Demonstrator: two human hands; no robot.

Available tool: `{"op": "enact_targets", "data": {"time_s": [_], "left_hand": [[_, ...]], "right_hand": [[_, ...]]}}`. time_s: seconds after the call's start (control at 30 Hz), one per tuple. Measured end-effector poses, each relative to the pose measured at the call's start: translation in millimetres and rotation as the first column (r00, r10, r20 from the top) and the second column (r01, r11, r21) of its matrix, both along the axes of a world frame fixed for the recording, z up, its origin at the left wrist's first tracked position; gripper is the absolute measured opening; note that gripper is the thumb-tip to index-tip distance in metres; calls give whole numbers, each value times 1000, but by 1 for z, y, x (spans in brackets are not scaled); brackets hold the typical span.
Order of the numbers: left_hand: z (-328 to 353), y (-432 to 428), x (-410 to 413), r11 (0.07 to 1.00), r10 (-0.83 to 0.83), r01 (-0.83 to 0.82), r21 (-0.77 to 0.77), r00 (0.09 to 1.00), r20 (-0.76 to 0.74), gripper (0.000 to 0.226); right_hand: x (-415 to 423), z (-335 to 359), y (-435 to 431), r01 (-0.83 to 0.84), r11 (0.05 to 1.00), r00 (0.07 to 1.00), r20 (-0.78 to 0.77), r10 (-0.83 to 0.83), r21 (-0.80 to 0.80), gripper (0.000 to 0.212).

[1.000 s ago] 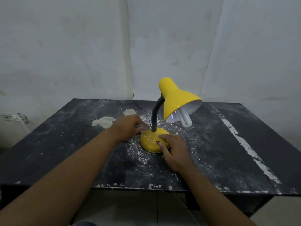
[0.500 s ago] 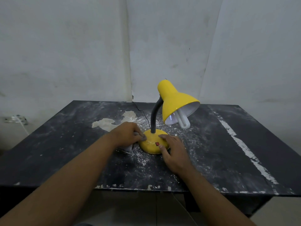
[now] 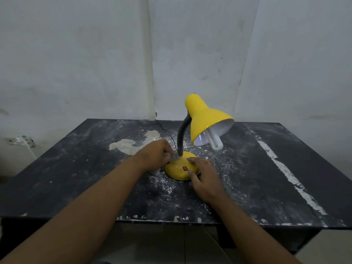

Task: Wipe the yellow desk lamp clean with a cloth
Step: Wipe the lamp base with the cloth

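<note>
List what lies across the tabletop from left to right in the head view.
Pale patch → left hand clutching the cloth → lamp base → right hand → bulb → white streak.

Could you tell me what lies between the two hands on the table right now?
In the head view, the yellow lamp base with its red switch lies between the left hand, clutching a grey cloth, and the right hand.

A lamp (image 3: 194,141) is standing mid-tabletop (image 3: 285,178), hands flanking its base: left hand (image 3: 156,156) holding a cloth (image 3: 167,156), right hand (image 3: 204,177) opposite.
</note>
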State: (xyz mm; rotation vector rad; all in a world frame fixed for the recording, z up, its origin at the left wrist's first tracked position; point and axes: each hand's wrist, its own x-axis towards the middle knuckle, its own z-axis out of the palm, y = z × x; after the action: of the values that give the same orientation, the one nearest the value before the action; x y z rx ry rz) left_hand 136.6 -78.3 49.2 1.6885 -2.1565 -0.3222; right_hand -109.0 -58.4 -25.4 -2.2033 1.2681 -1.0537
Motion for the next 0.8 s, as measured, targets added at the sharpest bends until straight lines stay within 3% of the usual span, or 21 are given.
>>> {"op": "enact_targets", "data": {"time_s": [0.07, 0.17, 0.27, 0.4, 0.67, 0.8], "left_hand": [[-6, 0, -6, 1000, -19, 18, -17, 999, -31, 31], [-13, 1, -7, 994, -38, 39, 99, 999, -12, 25], [-7, 1, 3, 989, -31, 47, 143, 993, -115, 17], [-14, 8, 0, 996, -81, 84, 27, 993, -86, 21], [-28, 13, -10, 992, -11, -24, -121, 959, -282, 6], [-34, 12, -12, 997, 12, -26, -78, 984, -176, 10]], "right_hand": [[0, -1, -1, 1, 1000, 1000, -7, -1, 6, 49], [-1, -2, -2, 4, 1000, 1000, -16, -4, 12, 48], [0, -2, -2, 8, 1000, 1000, -11, -8, 7, 47], [0, 0, -1, 11, 1000, 1000, -16, -11, -10, 47], [-1, -1, -1, 6, 1000, 1000, -27, -6, -5, 47], [0, 0, -1, 7, 1000, 1000, -22, -8, -10, 46]]}}
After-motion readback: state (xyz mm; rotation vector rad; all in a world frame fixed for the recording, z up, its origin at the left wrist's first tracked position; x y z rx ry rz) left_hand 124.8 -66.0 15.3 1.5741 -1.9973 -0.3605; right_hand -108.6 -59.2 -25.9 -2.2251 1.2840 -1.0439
